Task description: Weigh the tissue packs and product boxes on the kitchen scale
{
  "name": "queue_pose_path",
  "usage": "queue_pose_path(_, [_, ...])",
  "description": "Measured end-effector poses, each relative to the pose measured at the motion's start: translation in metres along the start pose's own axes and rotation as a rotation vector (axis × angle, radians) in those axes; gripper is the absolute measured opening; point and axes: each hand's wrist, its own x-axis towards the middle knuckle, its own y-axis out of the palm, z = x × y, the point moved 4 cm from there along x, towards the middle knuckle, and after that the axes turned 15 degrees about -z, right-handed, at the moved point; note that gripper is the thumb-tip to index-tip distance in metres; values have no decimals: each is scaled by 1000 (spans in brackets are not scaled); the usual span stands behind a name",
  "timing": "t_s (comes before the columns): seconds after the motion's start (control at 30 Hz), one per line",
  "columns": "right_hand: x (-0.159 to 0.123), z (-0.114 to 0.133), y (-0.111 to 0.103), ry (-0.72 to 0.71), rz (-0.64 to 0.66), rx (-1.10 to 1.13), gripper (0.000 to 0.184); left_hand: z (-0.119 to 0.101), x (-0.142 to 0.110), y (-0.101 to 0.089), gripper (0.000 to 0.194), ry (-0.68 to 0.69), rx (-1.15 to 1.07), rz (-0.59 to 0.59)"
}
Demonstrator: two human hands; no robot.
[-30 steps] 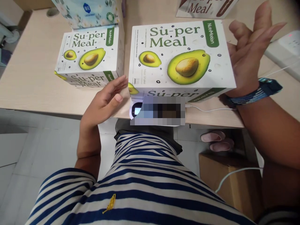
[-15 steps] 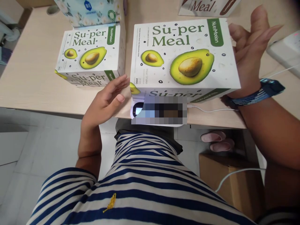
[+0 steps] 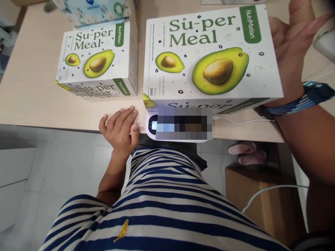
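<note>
A white "Su-per Meal" box (image 3: 180, 83) with avocado pictures lies at the table's front edge. Against its right side is my right hand (image 3: 293, 52), fingers spread and palm upward; part of the hand is hidden by the box, so I cannot tell whether it bears any weight. My left hand (image 3: 120, 127) rests palm down on the table edge, left of the box, with its fingers apart and nothing in them. Just in front of the box sits a white device (image 3: 151, 130) with a lit display, partly covered by a blurred patch.
A matching box (image 3: 102, 75) stands at the left, with a floral tissue pack (image 3: 96, 14) behind it. A white cable (image 3: 238, 122) runs right from the device. On the floor are pink slippers (image 3: 242, 148) and a cardboard box (image 3: 243, 202).
My left hand has turned palm down and moved down from the box's side onto the table edge. My right hand stays beside the box, which looks larger and closer in view.
</note>
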Motion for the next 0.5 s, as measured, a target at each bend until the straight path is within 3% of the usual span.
queue_pose_path(0.1, [0, 0, -2, 63, -23, 33, 91, 1, -8, 6, 39, 69, -23, -261])
queue_pose_path(0.17, [0, 1, -3, 67, -22, 42, 97, 4, -10, 9, 39, 98, -25, -344])
queue_pose_path(0.27, [-4, 4, -1, 60, 24, -2, 100, 7, -10, 12, 39, 99, -24, -348])
queue_pose_path(0.43, [-17, 15, 5, 32, 86, -61, 77, 7, -10, 11, 40, 110, -30, -358])
queue_pose_path(0.5, [-21, 18, 8, 35, 136, -92, 78, 7, -10, 11, 39, 106, -36, -361])
